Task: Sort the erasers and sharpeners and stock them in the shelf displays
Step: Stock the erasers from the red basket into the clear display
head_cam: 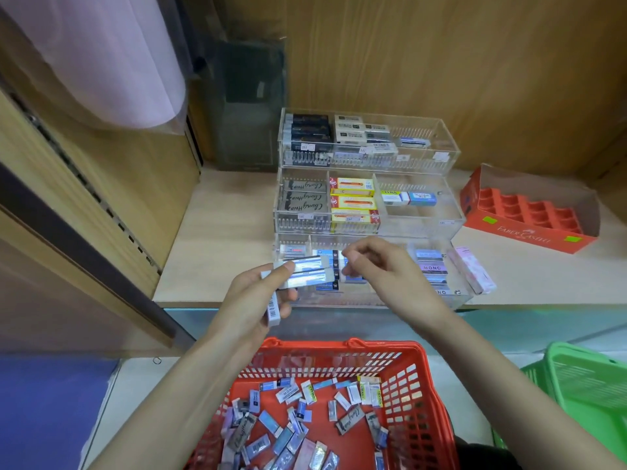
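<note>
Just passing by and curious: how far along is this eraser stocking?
Partly done. The acrylic display already holds rows of erasers, though some compartments look bare. The left hand grips several blue-white erasers; the right hand hovers over the front tier. Many loose erasers wait in the red basket.

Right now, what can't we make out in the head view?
Head view only:
right hand: motion-blurred, unclear whether its grip holds anything.
front tray: middle hidden behind the right hand.
price stickers: too small to read.
green basket: cut by the right edge.
red basket: near end cut by the bottom edge.
</note>
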Available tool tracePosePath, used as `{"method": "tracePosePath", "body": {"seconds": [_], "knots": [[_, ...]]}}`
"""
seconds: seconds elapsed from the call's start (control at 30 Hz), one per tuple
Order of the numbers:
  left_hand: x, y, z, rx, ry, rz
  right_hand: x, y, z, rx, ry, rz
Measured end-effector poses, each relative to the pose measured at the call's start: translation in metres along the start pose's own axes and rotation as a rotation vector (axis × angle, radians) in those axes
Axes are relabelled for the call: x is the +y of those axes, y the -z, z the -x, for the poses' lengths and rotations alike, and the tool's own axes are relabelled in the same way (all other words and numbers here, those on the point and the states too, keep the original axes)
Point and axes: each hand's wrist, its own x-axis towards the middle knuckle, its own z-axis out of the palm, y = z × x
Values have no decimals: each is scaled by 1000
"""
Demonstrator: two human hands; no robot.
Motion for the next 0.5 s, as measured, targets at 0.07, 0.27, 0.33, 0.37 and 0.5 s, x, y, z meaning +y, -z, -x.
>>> {"method": "tracePosePath", "body": {"seconds": [0.07, 0.27, 0.33, 0.37, 0.5], "knots": [[-1, -7, 4, -59, -6, -11, -4, -10, 15, -62, -110, -278], [-3, -13, 9, -164, -50, -3, -1, -20, 22, 11, -82, -383], [-4, -9, 8, -161, -89, -74, -3, -17, 23, 41, -67, -401], [-5, -8, 7, -149, -117, -125, -3, -17, 24, 51, -69, -425], [-5, -7, 4, -133, -193, -232, -2, -12, 26, 63, -116, -535]]}}
